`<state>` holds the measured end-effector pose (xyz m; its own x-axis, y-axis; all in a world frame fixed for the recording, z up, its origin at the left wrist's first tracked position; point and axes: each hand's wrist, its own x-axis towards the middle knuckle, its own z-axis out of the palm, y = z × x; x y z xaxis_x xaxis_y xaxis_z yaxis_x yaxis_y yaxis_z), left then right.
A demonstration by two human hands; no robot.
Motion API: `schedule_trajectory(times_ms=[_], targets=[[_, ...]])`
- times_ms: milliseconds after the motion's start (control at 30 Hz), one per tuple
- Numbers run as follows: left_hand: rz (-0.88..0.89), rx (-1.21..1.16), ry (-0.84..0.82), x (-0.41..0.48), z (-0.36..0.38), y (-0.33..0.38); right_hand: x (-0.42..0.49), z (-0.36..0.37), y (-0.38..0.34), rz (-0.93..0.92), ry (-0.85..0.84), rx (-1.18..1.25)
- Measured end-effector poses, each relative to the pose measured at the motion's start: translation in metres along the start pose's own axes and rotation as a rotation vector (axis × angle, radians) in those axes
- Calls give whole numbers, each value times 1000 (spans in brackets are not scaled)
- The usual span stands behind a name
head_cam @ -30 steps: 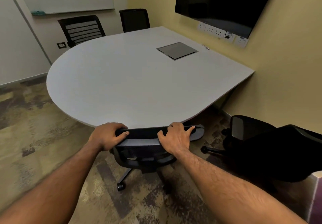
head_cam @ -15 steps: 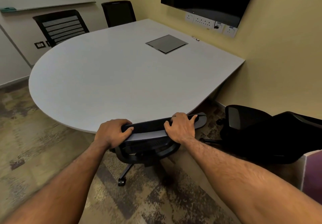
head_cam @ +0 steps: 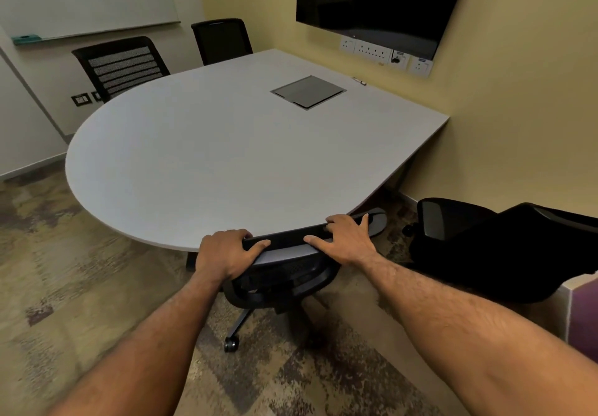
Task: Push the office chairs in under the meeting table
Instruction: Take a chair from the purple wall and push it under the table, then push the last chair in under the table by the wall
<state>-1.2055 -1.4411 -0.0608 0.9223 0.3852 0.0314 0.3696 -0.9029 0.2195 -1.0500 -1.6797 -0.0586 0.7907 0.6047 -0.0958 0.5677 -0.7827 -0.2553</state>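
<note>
head view: the top rail of the near office chair (head_cam: 284, 247) is gripped by both hands. the left hand (head_cam: 223, 255) is closed over the rail's left end, thumb laid along its front; the right hand (head_cam: 349, 240) is pressed on the right part, fingers curled over the far edge. the backrest is positioned against the curved rim of the meeting table (head_cam: 226, 156), with the seat hidden beneath and one caster (head_cam: 231, 344) visible on the carpet (head_cam: 64, 286).

risks, as judged: fingers of the right hand may be pinched between rail and table rim if the push is continued. the armrest (head_cam: 375, 219) may be caught under the tabletop. the tipped chair (head_cam: 504, 247), lying well apart to the right, remains to be set upright.

no brand, label or writing can be read; the wall sockets (head_cam: 385, 54) carry marks too small to tell.
</note>
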Motion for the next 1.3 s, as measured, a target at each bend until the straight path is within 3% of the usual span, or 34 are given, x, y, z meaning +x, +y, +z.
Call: schedule_trajectory(times_ms=[367,500,600,800,1067,1300], targets=[[-54,105,111,-16,2,25,-62,13,21,-96,60,86],[182,47,157,-34,11,35,-96,11,48,-169,52,93],[356,217,123,-54,24,53,-120,13,80,-185,3,37],[383,227,92,-77,56,144,-172,17,172,-43,-83,23],[370,54,-21,-79,99,285,-224,-6,299,147,-51,50],[404,2,-71,-61,119,365,-263,-15,390,362,-71,71]])
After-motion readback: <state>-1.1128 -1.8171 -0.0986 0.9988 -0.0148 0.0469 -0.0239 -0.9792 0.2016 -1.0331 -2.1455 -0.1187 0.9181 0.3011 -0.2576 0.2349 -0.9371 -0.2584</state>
